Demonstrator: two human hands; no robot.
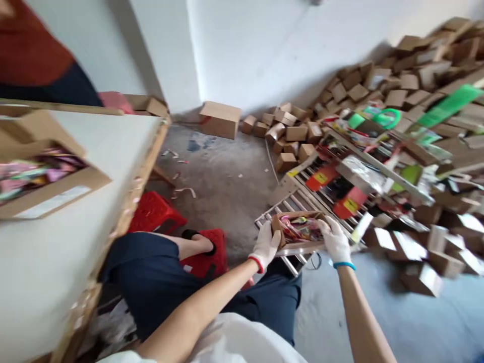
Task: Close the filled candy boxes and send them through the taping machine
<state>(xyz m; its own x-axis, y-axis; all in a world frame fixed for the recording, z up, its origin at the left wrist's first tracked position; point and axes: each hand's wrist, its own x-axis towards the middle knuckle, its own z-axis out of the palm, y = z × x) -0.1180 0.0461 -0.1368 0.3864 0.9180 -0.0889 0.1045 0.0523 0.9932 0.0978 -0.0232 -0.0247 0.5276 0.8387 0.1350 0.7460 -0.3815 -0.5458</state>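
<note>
Both of my hands wear white knitted gloves. Between them is a small open cardboard box [302,248] filled with colourful packets [298,229]. My left hand [266,244] grips the box's left end, with the thumb at its edge. On the right end, my right hand [336,241] has its fingers over the rim. The box is at the near end of a roller conveyor [293,204], over its metal rollers; I cannot tell whether it rests on them. Farther along the conveyor stands a taping machine [357,174] with orange-red side guards.
To the left, a white-topped table [124,146] bears a larger open carton [56,194] of packets. Red plastic stools [157,212] stand beside my legs. Many small cardboard boxes [297,132] are heaped along the wall and right side. A person in a red top [34,45] is behind the table.
</note>
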